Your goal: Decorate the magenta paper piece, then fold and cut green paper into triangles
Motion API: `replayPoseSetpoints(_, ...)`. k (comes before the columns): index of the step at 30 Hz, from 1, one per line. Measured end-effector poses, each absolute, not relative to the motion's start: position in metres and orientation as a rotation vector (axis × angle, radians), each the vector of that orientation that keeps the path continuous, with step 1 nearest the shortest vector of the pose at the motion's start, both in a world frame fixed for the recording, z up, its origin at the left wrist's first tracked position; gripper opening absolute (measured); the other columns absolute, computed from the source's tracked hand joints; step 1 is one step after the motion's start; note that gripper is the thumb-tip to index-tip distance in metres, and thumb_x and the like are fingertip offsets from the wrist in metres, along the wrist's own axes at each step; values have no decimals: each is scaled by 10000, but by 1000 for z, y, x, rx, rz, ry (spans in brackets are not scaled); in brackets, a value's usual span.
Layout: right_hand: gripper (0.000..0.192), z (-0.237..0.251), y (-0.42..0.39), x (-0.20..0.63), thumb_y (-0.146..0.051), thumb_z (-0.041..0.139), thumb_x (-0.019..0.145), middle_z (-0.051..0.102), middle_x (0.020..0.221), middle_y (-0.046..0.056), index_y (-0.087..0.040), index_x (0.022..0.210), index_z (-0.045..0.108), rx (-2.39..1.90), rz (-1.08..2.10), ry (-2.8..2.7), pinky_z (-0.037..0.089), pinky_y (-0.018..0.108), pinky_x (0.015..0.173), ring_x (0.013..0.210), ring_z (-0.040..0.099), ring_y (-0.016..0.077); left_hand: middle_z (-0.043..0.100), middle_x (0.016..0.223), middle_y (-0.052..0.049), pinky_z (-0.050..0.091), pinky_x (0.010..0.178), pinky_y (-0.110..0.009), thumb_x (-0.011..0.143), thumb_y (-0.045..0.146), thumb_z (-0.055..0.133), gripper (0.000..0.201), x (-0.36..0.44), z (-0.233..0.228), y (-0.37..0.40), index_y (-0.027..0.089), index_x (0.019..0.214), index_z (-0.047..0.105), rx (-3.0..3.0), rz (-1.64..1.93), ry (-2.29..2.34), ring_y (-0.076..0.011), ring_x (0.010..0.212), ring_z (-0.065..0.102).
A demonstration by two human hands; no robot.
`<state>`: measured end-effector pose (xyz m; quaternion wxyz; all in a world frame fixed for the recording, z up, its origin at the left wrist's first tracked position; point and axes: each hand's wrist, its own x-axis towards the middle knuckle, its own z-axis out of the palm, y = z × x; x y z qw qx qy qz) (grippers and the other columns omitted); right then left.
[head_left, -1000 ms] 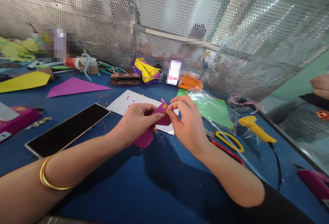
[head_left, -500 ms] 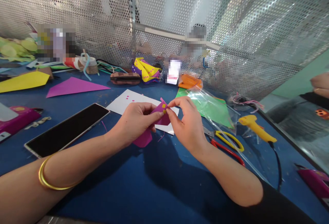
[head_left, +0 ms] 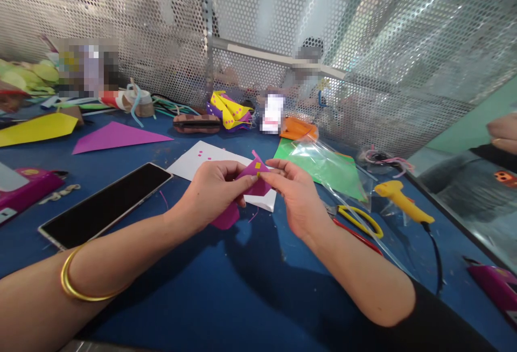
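Note:
My left hand (head_left: 214,193) pinches a folded magenta paper piece (head_left: 252,177) with small yellow squares stuck on it, held just above the blue table (head_left: 194,282). My right hand (head_left: 297,196) holds the same piece at its right edge, thumb and fingertips touching the paper. A gold bangle sits on my left forearm. Under the hands lies a white sheet (head_left: 202,161) with tiny pink squares on it.
A black phone (head_left: 107,201) lies to the left. Yellow-handled scissors (head_left: 357,220), a yellow glue gun (head_left: 404,204) and green paper in a plastic bag (head_left: 327,166) lie to the right. A purple paper triangle (head_left: 115,136), yellow paper (head_left: 36,128) and a perforated metal screen stand behind. Another person's hand (head_left: 503,131) shows far right.
My right hand's fingers have dropped from the top corner of the magenta piece to its right edge and opened out a little. The left hand has stayed put.

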<state>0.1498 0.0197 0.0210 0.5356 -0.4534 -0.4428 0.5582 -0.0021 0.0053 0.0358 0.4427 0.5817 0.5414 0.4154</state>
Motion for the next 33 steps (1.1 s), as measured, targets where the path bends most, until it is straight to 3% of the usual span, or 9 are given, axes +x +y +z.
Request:
replayPoseSetpoints(26,339,22,17,149,-253,751,630,685,754,-21,-209,934,606,-1071,1268,-1147,482,336,738,723,640,162,621,496,15,385,397,-171,788,334,684,162,-1,39,3,177,798,723,1354,994,1327,-98,418,532)
replayPoseSetpoints(33,126,18,32,155,-281,567,747,658,741,-6,-212,828,635,-1110,1257,-984,450,321,748,726,614,146,701,585,-26,442,449,-201,766,353,693,182,-4,41,8,184,818,734,1143,1063,1207,-149,501,623)
